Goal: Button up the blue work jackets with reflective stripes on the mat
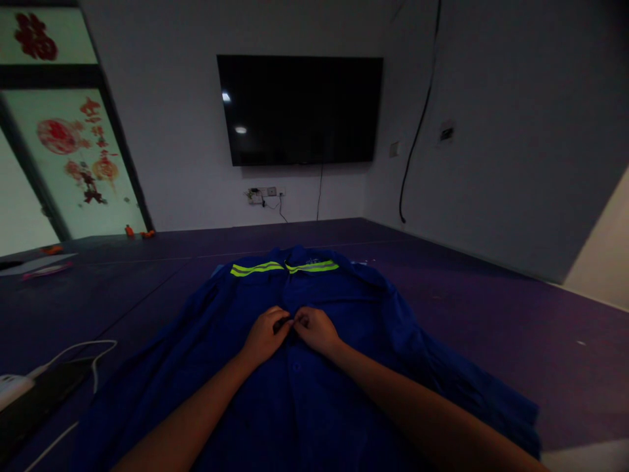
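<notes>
A blue work jacket (334,393) lies spread out front side up, its collar away from me and its sleeves out to both sides. Yellow-green reflective strips (314,267) cross its chest. My left hand (269,331) and my right hand (316,328) meet at the front placket, below the strips. Both have their fingers pinched together on the jacket's front edge, with the fingertips almost touching. Whatever small part sits between the fingertips is hidden. Below the hands, a button (295,367) shows on the placket.
The jacket rests on a purple surface (472,308). At the lower left are a white charger (14,388) with a cable and a dark flat object (54,393). Small orange items (147,234) lie near the glass door. A television (302,108) hangs on the far wall.
</notes>
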